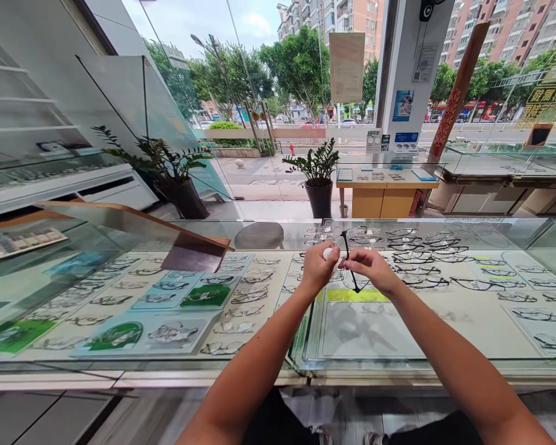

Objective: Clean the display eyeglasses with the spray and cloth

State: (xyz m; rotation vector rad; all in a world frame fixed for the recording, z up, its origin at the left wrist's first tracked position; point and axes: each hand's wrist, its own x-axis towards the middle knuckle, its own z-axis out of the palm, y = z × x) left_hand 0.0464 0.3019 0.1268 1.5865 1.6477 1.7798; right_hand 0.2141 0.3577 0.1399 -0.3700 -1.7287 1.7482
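Note:
My left hand (pixel 319 266) is closed round a small white thing (pixel 327 253) with a rounded end; most of it is hidden by the fingers, so its kind is unclear. Close beside it, my right hand (pixel 370 267) pinches a pair of black-framed eyeglasses (pixel 353 281), held upright and nearly edge-on. Both hands are over the glass display counter (pixel 375 364). Below and beyond them, rows of eyeglasses (pixel 417 256) lie in and on the counter, many with dark frames. Whether my left fingers also touch the held pair is hard to make out.
A brown curved board or stand (pixel 194 247) rises from the counter on the left. Past the counter are a round stool (pixel 259 235), a potted plant (pixel 319 191) and a wooden display table (pixel 384 199). Large windows face a street. More glass cases (pixel 505 164) stand to the right.

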